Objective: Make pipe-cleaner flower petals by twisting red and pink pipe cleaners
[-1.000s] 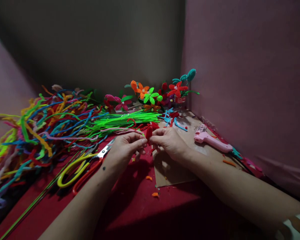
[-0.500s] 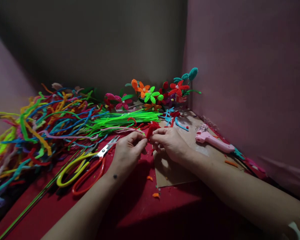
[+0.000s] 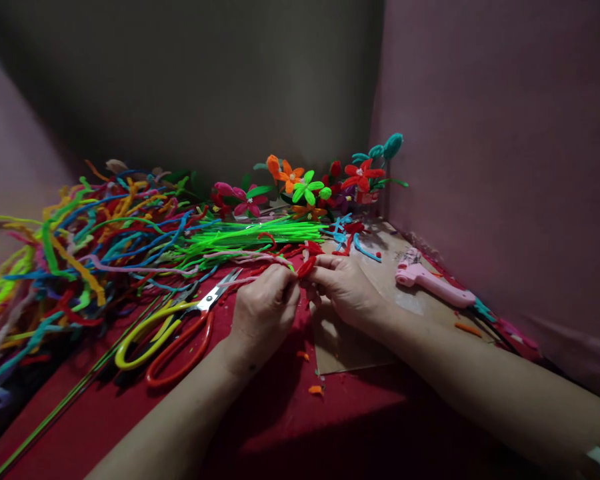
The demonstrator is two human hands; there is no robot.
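My left hand [image 3: 265, 308] and my right hand [image 3: 344, 288] meet above a red cloth [image 3: 290, 427], fingers pinched together on a small red pipe-cleaner piece [image 3: 307, 262] shaped like petals. Both hands are closed on it, thumbs and forefingers touching it from either side. Just left of my left hand lie two pairs of scissors, one with yellow handles [image 3: 145, 337] and one with orange handles [image 3: 180, 357].
A big tangle of coloured pipe cleaners [image 3: 80, 247] fills the left. Straight green ones [image 3: 250, 235] lie behind my hands. Finished pipe-cleaner flowers [image 3: 307, 187] stand at the back corner. A pink glue gun [image 3: 433, 281] rests on cardboard [image 3: 350, 343] at the right, near the wall.
My left hand has rolled so its back faces up and moved slightly right. The red piece has turned between the fingers. The view has shifted a little.
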